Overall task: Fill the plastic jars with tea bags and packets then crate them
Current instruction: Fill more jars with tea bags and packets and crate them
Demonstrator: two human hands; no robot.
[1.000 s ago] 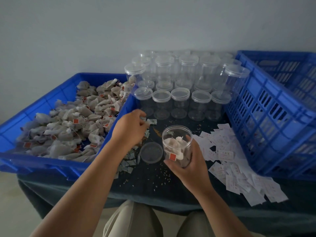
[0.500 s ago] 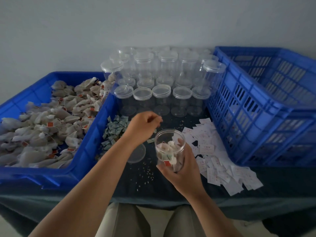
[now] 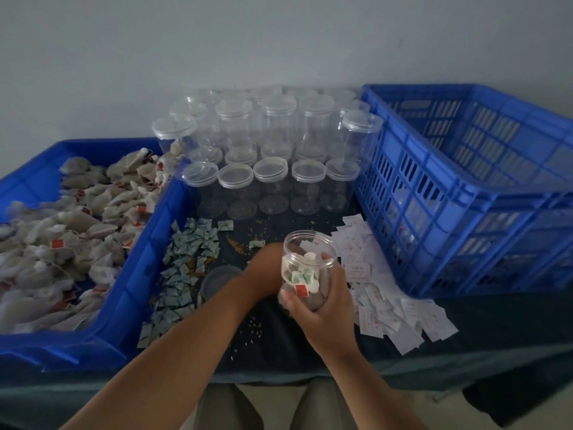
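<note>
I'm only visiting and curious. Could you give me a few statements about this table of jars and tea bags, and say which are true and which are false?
1. The jar in the right hand has no lid on. True.
2. That jar is empty. False: it holds tea bags and a green packet.
3. The heap of tea bags lies in the slatted crate. False: it lies in the solid blue tray on the left.
4. A loose lid lies on the table near the left hand. True.
5. The jars at the back carry lids. True.
</note>
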